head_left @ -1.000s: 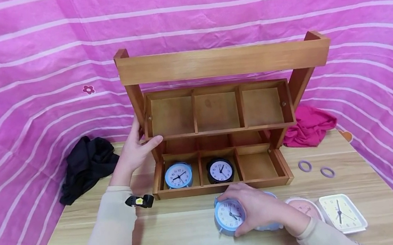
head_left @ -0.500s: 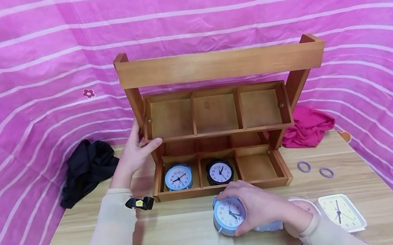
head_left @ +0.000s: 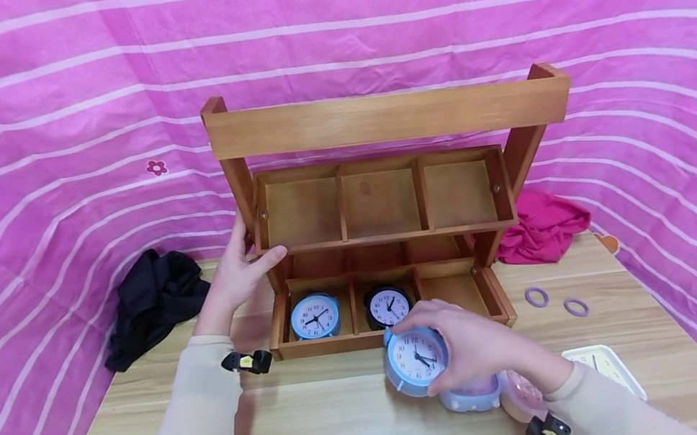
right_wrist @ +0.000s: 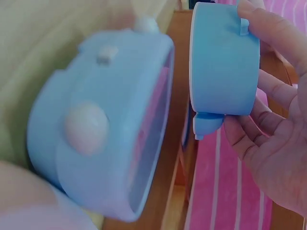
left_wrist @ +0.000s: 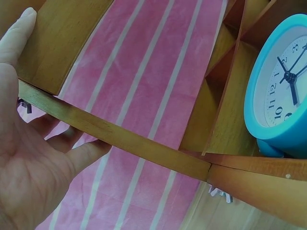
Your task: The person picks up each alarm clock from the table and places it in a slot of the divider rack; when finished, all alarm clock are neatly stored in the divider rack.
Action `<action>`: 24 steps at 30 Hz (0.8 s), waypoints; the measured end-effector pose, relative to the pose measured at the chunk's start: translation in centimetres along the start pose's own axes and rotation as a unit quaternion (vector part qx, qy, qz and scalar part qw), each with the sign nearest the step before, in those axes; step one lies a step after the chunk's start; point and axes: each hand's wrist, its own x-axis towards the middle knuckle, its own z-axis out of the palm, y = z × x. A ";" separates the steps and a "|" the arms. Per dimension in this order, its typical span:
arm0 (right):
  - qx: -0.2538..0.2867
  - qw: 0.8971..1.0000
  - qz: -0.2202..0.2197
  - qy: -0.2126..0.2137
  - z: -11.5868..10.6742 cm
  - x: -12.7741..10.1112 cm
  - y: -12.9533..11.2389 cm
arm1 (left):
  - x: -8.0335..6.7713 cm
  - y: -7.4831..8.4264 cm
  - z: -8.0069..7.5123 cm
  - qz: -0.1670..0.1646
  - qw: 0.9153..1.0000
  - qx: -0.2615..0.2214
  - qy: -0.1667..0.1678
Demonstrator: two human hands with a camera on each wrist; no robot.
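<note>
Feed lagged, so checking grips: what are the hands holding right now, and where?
The right hand grips a round blue alarm clock around its rim. The left hand holds the wooden rack at its left upright.

My left hand (head_left: 234, 275) grips the rack's (head_left: 388, 117) left post; two clocks (head_left: 315, 316) sit in the lower compartments just right of it. My right hand (head_left: 469, 348) holds a clock (head_left: 415, 360) before the rack, another clock (head_left: 471, 397) under my wrist. Two rings (head_left: 536, 297) lie beyond my right hand on the counter (head_left: 322, 424).
</note>
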 end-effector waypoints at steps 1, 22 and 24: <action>0.002 1.000 0.001 -0.001 -0.3 0.0 0.1 | 0.0 0.0 0.0 0.000 1.000 0.000 0.000; 0.002 1.000 0.009 -0.005 -4.4 0.9 4.4 | 0.0 -0.4 0.1 0.010 1.000 -0.014 -0.001; 0.004 1.000 0.018 -0.005 -4.5 0.8 5.0 | 0.1 -0.3 0.1 0.010 1.000 -0.014 0.000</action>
